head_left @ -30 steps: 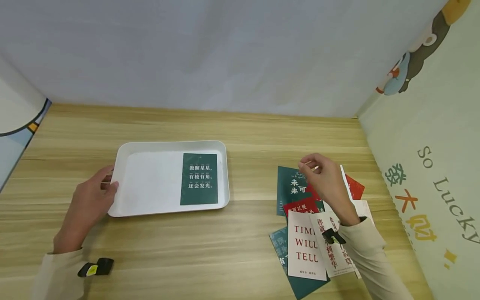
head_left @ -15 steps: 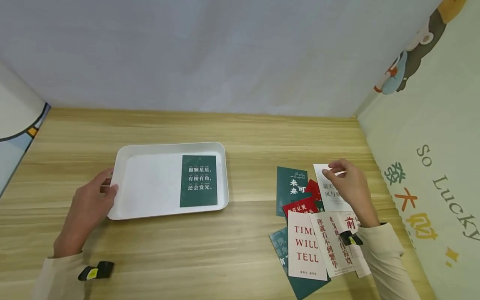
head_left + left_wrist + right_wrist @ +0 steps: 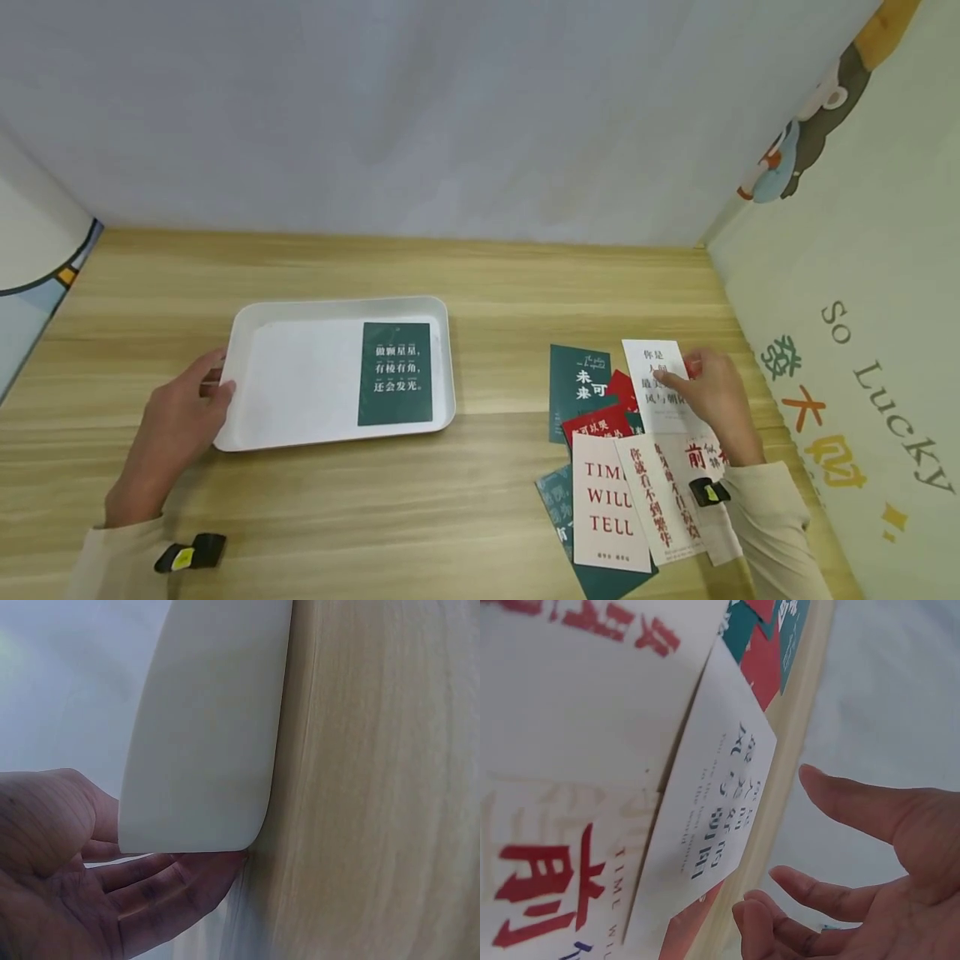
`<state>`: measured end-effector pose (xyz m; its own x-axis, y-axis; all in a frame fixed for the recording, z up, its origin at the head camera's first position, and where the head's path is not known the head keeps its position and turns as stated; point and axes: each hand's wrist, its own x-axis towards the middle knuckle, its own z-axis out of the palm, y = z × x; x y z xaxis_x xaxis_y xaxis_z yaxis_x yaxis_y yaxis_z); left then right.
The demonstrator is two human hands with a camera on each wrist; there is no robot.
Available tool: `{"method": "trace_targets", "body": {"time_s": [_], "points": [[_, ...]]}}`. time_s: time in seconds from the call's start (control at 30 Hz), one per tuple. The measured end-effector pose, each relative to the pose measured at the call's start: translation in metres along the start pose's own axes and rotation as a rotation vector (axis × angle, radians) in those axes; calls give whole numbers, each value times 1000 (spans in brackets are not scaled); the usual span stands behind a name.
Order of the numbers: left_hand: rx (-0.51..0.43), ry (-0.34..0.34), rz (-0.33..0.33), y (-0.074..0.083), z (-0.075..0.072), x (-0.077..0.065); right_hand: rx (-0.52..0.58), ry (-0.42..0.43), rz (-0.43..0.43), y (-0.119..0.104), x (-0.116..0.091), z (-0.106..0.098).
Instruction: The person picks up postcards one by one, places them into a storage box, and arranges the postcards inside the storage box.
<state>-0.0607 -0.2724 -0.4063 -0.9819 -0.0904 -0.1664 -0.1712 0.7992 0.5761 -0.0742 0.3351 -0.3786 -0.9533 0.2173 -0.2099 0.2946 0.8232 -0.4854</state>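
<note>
Left hand (image 3: 176,412): at the left of the frame, thumb over the rim and fingers along the outside of the white tray (image 3: 300,379), pinching its end.
White tray: left of centre, on the wood-grain tabletop (image 3: 337,525).
Green card (image 3: 395,373): flat inside the tray at its right end, white characters facing up.
Right hand (image 3: 716,400): at the right of the frame, thumb and fingers loosely parted, with nothing in its hold; seen from the head its thumb overlaps the white card (image 3: 649,404), yet the right wrist view shows a gap between them.
White card: right of centre, at the upper part of the heap, just left of that hand, dark characters facing up.
Heap: lower right, overlapping cards; the "TIME WILL TELL" card (image 3: 611,504) lies beside cards with red characters, and a dark green card (image 3: 573,396) sits at the upper left.
Wall (image 3: 795,275): far right, lettered "So Lucky".
</note>
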Motion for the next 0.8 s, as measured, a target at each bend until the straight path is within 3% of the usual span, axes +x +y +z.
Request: {"method": "trace_targets", "body": {"time_s": [0.37,0.8], "points": [[-4,13,-4,-1,3,-1,-7,-52,90,16,5,4],[-8,18,9,-1,2,-2,8,-127,157,18,11,8]]}}
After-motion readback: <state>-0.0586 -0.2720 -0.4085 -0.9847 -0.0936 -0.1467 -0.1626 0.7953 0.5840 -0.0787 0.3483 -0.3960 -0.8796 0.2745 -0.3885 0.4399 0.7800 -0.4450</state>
